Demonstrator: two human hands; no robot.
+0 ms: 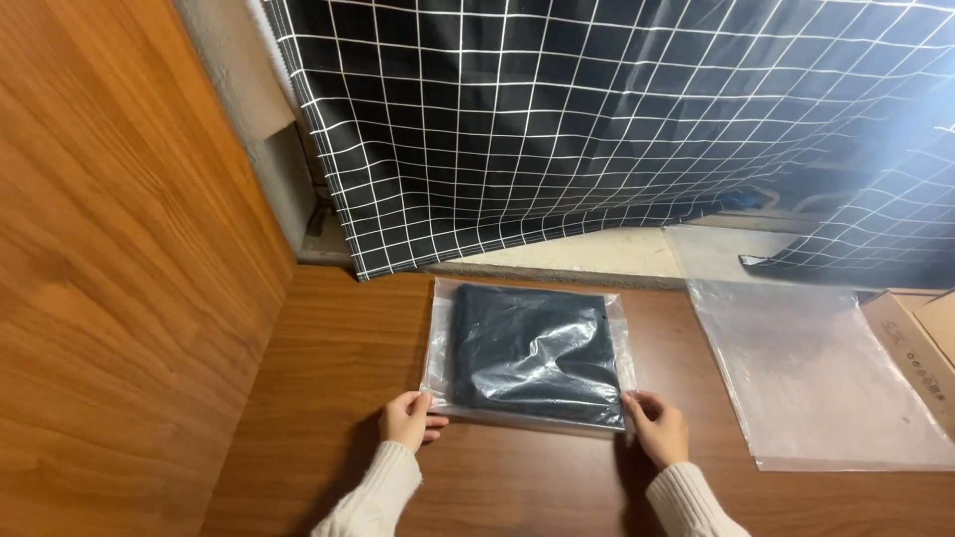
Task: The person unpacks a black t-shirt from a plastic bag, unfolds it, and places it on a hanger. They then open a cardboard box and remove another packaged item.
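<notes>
1. Holding the near edge of the clear plastic bag (528, 360) at its two corners, the left hand (408, 420) and the right hand (658, 428) each pinch the film between thumb and fingers; both hands are closed on the bag, not spread.
2. The bag lies flat on the wooden table (328, 368), in the middle, and it has a folded dark garment (537, 353) inside.
3. The film looks smooth and slippery, so I judge a corner may slide out of the pinch, and then the garment could shift or lose its fold.
4. If only one corner is pulled, the bag may turn toward the wooden side panel (119, 259), which stands near on the left.
5. An empty clear plastic bag (811, 373) lies to the right, apart from the hands, and it could be dragged by a sleeve.
6. A cardboard box (920, 338) sits at the right edge, and a black checked curtain (617, 109) hangs behind.
</notes>
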